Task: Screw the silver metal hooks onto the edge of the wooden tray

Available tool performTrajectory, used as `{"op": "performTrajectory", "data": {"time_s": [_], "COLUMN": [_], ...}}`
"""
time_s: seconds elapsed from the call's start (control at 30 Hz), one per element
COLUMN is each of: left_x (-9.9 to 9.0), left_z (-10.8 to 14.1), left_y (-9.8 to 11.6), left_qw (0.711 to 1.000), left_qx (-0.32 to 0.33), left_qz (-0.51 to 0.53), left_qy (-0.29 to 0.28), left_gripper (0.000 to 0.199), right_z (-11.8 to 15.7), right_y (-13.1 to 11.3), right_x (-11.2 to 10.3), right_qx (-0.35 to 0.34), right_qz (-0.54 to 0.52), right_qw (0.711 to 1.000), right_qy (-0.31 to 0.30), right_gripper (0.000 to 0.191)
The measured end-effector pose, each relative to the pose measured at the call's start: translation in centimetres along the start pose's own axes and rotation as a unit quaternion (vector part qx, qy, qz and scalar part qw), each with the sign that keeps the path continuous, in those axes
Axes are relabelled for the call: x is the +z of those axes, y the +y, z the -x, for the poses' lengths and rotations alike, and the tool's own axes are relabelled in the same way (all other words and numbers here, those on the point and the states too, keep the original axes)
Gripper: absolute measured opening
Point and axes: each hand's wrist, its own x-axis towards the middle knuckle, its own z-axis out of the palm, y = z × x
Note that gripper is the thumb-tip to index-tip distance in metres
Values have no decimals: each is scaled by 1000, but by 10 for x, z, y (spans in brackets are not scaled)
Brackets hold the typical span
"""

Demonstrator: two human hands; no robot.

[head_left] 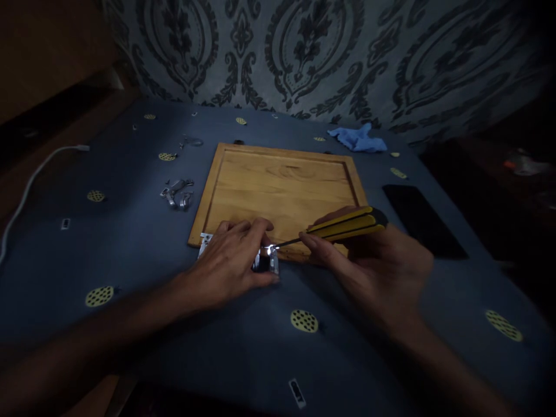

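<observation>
At the front edge of the wooden board, a silver metal frame point(274, 265) with a dark middle lies mostly under my left hand point(230, 260). My left fingers and thumb grip it from above, and one bright corner of it sticks out at the far left of the hand. In my right hand point(373, 272) is a screwdriver point(347, 226) with a yellow and black handle. Its thin dark shaft slants down to the left, and the tip meets the frame's brightly lit upper right corner. Whether a screw sits under the tip, I cannot tell.
The wooden board point(278, 179) has a raised rim. Left of it lie several small silver metal parts point(178, 192). A blue cloth point(358, 138) is crumpled at the back right, a dark phone-like slab point(421, 220) lies at right, and a white cable point(32, 174) runs along the left.
</observation>
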Motion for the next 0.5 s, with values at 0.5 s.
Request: {"op": "performTrajectory", "data": {"time_s": [0.5], "left_x": [0], "left_z": [-1], "left_y": [2], "left_qw": [1000], "left_qx": [-8], "left_qz": [0], "left_qy": [-2], "left_gripper": [64], "right_z": [-2], "right_y": [-8], "right_x": [1], "right_qx": [96], "right_qz": [-143], "right_qw": [984], "right_qy": [-53], "right_gripper": [17]}}
